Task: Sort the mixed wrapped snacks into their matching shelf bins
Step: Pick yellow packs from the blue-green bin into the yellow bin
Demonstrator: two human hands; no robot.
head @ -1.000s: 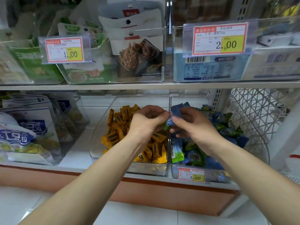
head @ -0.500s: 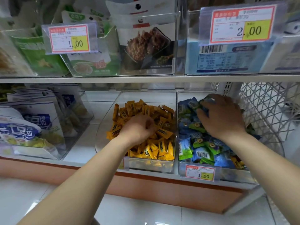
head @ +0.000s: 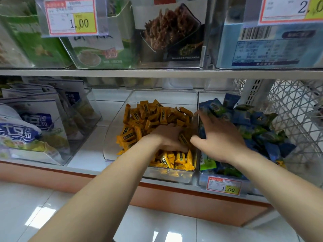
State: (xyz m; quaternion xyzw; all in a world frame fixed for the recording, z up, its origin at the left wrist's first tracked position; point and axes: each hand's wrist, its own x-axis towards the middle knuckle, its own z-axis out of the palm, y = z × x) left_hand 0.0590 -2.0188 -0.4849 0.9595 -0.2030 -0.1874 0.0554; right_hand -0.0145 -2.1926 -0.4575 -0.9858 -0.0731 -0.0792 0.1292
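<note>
My left hand [head: 167, 139] digs, fingers curled, into small yellow wrapped snacks [head: 157, 116] in a clear plastic bin [head: 111, 145]; whether it grips any I cannot tell. Right of that bin, my right hand [head: 220, 142] rests open on blue-green wrapped packets [head: 253, 123]. They look light and slippery; I'd pinch a crimped end.

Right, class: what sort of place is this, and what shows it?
Probably a small shop's snack shelves: printed price tags, clear bins of wrapped yellow snacks, and bagged goods stacked above.

Cannot confirm hold of left grip [head: 167, 138]: fingertips buried in yellow snacks [head: 152, 116]. Right of snacks, blurred right grip [head: 218, 138]; above-right, cropped price tag [head: 288, 11].
</note>
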